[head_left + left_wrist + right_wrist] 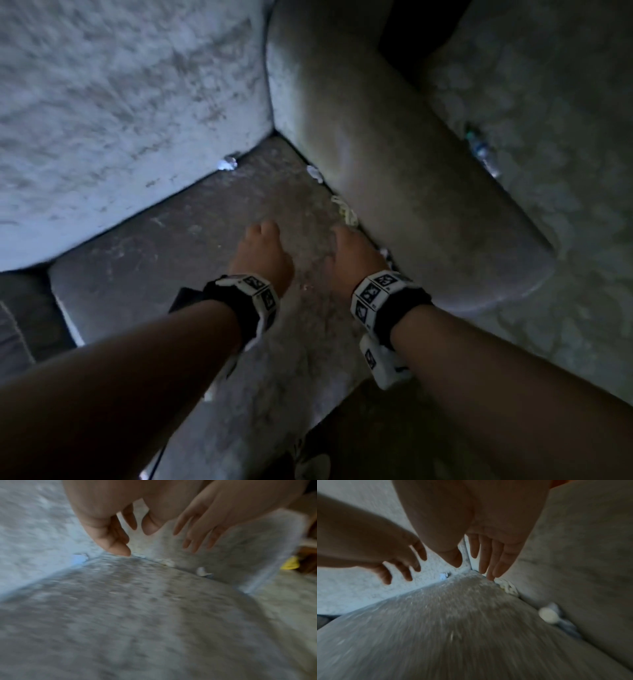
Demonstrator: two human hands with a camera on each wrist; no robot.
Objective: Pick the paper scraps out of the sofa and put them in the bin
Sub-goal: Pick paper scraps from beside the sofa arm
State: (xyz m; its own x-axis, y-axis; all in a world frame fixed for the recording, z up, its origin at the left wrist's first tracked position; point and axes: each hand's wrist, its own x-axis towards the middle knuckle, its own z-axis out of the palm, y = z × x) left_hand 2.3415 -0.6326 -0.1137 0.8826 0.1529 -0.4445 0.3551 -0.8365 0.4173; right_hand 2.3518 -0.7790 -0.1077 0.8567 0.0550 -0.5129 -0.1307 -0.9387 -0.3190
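Observation:
Several crumpled white paper scraps sit in the creases of a grey sofa seat (191,274). One scrap (227,163) (443,576) lies under the back cushion. Another scrap (315,173) and a yellowish wad (346,210) (508,587) lie along the armrest crease. A rounder scrap (385,253) (548,613) lies beside my right wrist. My left hand (265,233) (126,539) hovers over the seat with loosely curled fingers and holds nothing. My right hand (344,236) (471,563) has straight fingers pointing down near the yellowish wad and is empty. No bin is in view.
The sofa's back cushion (120,102) rises on the left and the padded armrest (394,171) runs along the right. A plastic bottle (481,152) lies on the patterned floor beyond the armrest. Something yellow (290,563) shows at the right edge of the left wrist view.

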